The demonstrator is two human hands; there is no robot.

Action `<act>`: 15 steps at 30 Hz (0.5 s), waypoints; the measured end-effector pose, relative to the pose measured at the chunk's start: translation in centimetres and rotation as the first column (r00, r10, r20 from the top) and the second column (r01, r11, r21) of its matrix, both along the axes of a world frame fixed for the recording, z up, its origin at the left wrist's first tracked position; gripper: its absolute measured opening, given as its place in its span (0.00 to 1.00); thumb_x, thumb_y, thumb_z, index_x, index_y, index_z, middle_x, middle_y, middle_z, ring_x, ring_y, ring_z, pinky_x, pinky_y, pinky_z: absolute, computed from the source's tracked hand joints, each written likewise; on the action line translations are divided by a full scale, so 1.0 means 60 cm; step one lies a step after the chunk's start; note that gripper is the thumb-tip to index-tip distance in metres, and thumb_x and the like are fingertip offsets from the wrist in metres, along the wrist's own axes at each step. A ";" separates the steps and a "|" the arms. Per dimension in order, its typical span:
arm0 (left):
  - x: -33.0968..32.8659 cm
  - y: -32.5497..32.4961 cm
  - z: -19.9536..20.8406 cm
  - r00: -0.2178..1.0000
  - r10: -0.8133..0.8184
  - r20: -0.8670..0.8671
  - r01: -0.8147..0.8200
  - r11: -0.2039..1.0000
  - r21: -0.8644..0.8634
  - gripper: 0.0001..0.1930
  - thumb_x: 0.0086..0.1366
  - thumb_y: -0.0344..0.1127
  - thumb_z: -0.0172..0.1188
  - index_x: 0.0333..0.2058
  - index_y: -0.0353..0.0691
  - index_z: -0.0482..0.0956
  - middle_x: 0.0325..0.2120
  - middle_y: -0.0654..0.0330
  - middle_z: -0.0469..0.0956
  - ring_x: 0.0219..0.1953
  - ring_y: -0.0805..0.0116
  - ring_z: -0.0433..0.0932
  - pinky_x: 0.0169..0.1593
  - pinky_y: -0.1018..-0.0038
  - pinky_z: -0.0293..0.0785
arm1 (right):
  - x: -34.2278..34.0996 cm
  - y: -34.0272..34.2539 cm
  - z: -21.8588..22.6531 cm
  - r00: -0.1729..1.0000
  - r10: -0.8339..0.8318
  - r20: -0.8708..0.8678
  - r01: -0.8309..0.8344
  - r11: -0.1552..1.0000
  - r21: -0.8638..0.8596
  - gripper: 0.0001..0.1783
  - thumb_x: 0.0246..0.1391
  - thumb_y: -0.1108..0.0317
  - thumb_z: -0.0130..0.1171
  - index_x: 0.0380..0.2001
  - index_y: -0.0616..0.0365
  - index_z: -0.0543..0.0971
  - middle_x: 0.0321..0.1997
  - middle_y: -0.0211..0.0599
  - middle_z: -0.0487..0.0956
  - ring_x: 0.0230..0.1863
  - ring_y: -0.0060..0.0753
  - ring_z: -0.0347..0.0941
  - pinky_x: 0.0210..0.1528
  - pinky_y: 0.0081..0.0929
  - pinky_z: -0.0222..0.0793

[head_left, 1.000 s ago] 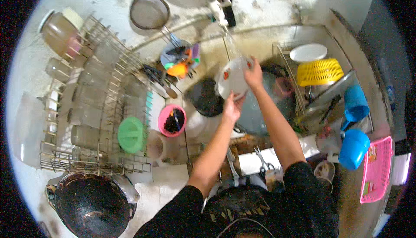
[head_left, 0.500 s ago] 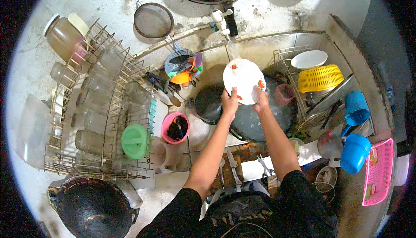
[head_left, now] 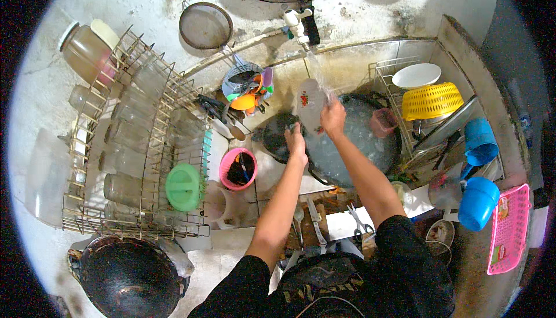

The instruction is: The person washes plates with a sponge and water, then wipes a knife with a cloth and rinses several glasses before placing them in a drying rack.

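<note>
Evidently, rinsing is in hand: the right hand (head_left: 333,118) grips 1 tilted white plate (head_left: 312,109) by its right edge, below the running tap (head_left: 296,26). Near left, the left hand (head_left: 296,144): grip cannot be told. Next move likely calls for turning the plate.

A whitish wall (head_left: 370,14) stood at the back, its surface chipped, speckled with dark spots and smeared with brown grime. Below it ran a strip of tiling (head_left: 353,66), yellowed and stained, with a dark joint along its top. On the right was a low partition (head_left: 472,66) with a worn edge, and beyond it a plain grey surface (head_left: 514,57). Light brightened the whitish wall, where soft shadows lay; the far right was dimmer.
</note>
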State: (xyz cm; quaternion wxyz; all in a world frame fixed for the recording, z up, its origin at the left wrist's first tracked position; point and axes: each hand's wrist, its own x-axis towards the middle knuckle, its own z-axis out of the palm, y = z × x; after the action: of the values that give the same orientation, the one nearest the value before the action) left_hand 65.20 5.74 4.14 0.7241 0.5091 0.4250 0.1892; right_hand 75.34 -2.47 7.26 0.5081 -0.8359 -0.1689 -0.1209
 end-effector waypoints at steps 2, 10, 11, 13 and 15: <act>-0.007 0.002 0.012 0.992 -0.103 0.069 0.104 0.995 -0.011 0.38 0.62 0.60 0.44 0.62 0.40 0.49 0.60 0.49 0.55 0.62 0.54 0.54 0.61 0.58 0.52 | -0.009 -0.002 -0.003 0.995 0.035 0.096 -0.032 0.999 -0.032 0.27 0.47 0.73 0.50 0.54 0.49 0.68 0.42 0.53 0.73 0.42 0.57 0.70 0.43 0.48 0.67; 0.026 -0.009 0.160 0.750 -0.112 0.652 0.401 0.861 -0.313 0.39 0.59 0.68 0.41 0.56 0.40 0.58 0.50 0.51 0.66 0.54 0.57 0.63 0.60 0.61 0.54 | -0.048 -0.072 0.029 0.775 0.239 0.585 -0.117 0.964 -0.239 0.32 0.43 0.78 0.48 0.54 0.40 0.70 0.46 0.44 0.72 0.45 0.46 0.68 0.47 0.42 0.65; 0.044 0.007 0.145 0.766 -0.160 0.622 0.399 0.878 -0.266 0.33 0.62 0.63 0.43 0.52 0.40 0.62 0.47 0.53 0.69 0.51 0.59 0.66 0.57 0.63 0.59 | -0.051 -0.076 0.027 0.735 0.266 0.624 -0.115 0.955 -0.272 0.33 0.40 0.78 0.50 0.53 0.40 0.71 0.47 0.42 0.71 0.44 0.43 0.69 0.48 0.42 0.63; 0.067 0.016 0.124 0.819 -0.185 0.543 0.353 0.909 -0.223 0.22 0.66 0.52 0.45 0.46 0.39 0.68 0.41 0.58 0.73 0.46 0.64 0.71 0.50 0.67 0.67 | -0.054 -0.083 0.023 0.751 0.240 0.616 -0.109 0.964 -0.243 0.33 0.39 0.78 0.50 0.53 0.40 0.71 0.47 0.42 0.71 0.45 0.43 0.68 0.48 0.42 0.63; 0.089 -0.004 0.117 0.828 -0.197 0.526 0.353 0.910 -0.216 0.18 0.66 0.44 0.47 0.47 0.37 0.68 0.44 0.57 0.73 0.49 0.65 0.71 0.54 0.67 0.65 | -0.042 -0.099 0.015 0.773 0.217 0.597 -0.096 0.969 -0.228 0.34 0.37 0.79 0.51 0.52 0.41 0.71 0.49 0.42 0.71 0.48 0.44 0.67 0.51 0.43 0.62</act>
State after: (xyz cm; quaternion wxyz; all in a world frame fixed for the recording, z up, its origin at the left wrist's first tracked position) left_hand 70.54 5.50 11.15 0.8974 0.3827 0.1712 0.1374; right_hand 72.84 -8.40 8.16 0.3536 -0.7766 -0.4051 -0.3283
